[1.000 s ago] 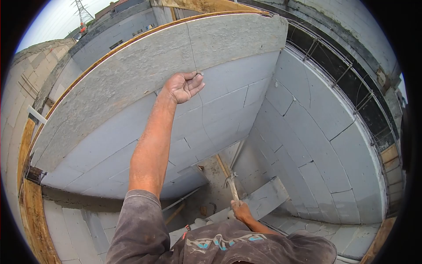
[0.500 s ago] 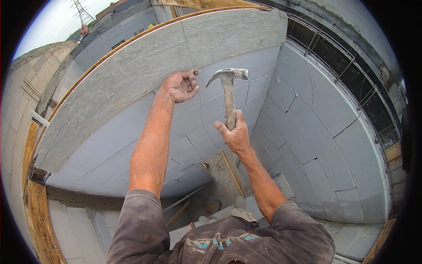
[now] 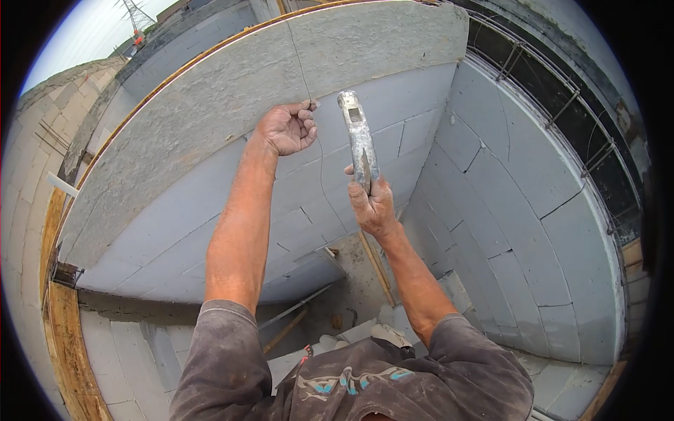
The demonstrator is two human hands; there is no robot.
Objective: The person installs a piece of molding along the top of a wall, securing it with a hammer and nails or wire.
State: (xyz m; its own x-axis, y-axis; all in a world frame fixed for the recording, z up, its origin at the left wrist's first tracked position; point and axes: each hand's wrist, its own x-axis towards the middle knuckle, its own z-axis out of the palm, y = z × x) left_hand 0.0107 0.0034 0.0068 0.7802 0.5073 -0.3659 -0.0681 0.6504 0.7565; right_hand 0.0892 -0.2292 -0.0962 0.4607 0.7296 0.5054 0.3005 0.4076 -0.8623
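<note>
My left hand [image 3: 289, 128] is raised to the grey concrete band [image 3: 210, 91] at the top of the wall, thumb and fingertips pinched together. Something small is at the fingertips, too small to name. A thin dark line [image 3: 298, 59] runs down the band, passes by those fingertips and hangs on below. To the right, my right hand [image 3: 372, 207] grips a claw hammer [image 3: 357, 133]. Its dusty metal head faces me top-on, striking face up and claw toward my thumb. The handle is mostly hidden behind the head and hand.
A wall of light grey blocks [image 3: 519, 210] meets the front wall at the right corner. Steel rebar [image 3: 551, 116] runs along its top. Wooden boards [image 3: 67, 344] stand at left. Far below, a wooden strip [image 3: 377, 270] leans near rubble on the floor.
The hammer has turned in my right hand, from side-on with its handle showing to top-on with the head tipped toward me. My left hand has stayed pinched at the same spot.
</note>
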